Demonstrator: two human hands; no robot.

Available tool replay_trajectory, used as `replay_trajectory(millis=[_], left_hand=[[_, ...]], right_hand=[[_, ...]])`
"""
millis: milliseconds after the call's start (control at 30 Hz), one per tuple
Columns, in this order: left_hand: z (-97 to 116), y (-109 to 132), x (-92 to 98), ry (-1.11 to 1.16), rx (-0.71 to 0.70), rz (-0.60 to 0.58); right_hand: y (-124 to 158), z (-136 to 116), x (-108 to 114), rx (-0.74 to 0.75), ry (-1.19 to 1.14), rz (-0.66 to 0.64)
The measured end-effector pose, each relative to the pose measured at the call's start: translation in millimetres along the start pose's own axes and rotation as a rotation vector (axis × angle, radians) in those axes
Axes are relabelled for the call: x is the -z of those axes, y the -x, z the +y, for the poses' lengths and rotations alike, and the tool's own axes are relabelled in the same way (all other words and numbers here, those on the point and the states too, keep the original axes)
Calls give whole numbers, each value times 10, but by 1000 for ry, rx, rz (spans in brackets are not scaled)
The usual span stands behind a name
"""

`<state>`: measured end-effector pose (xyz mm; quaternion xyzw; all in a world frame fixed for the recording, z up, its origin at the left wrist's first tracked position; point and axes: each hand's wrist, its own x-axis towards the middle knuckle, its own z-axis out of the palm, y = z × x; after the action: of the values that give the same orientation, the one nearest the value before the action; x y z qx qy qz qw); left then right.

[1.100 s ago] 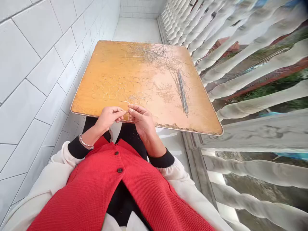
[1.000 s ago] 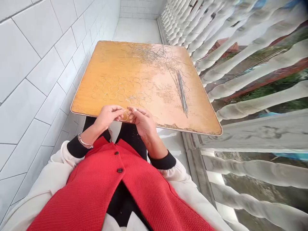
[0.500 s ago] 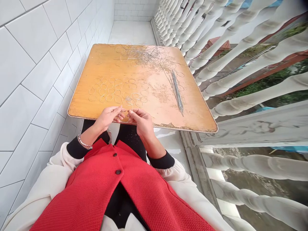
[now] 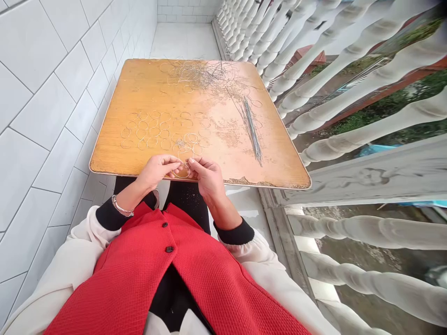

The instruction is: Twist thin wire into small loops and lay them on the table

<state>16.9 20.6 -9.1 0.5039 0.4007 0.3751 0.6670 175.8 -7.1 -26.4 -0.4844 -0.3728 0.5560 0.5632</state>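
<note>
Pinching a thin wire ring (image 4: 181, 170) from both sides at the near edge of the wooden table (image 4: 115, 158): left hand (image 4: 157, 170) gripping its left side between thumb and fingertips, right hand (image 4: 207, 177) gripping its right side the same way, fingers curled in rather than spread. Held just above the table's near lip, in front of the red vest (image 4: 167, 279).

Best done, by the look of it, with both pinches kept close to the wire's ends, so the loop closes round and flat; too hard a squeeze would likely kink so fine a wire. Whether the ends already meet cannot be told at this size.

Just beyond the fingers, rows of finished wire rings (image 4: 164, 128) lying flat, side by side, toward the left. Farther right, a bundle of straight wire lengths (image 4: 251, 128) running near to far. At the far edge, a loose tangle of wire (image 4: 206, 74). Along the right, a white balustrade (image 4: 331, 111); along the left, a tiled wall (image 4: 45, 93).
</note>
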Motion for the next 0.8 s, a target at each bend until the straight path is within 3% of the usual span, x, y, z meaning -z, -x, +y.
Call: replay_trajectory(millis=[100,233,567,800], left_hand=[[-7,14,4,1,46,-9],[-7,-2,-6,-85,2,16],[-73,-77,-45,-291,-74,61],[-114,-109,-44,-493,-233,60]], right_hand=[[10,21,-23,7,-18,11],[-35,-19,55,18,29,26],[-389,-310,858,-1,285,179],[-515,-304,887,-8,469,149]])
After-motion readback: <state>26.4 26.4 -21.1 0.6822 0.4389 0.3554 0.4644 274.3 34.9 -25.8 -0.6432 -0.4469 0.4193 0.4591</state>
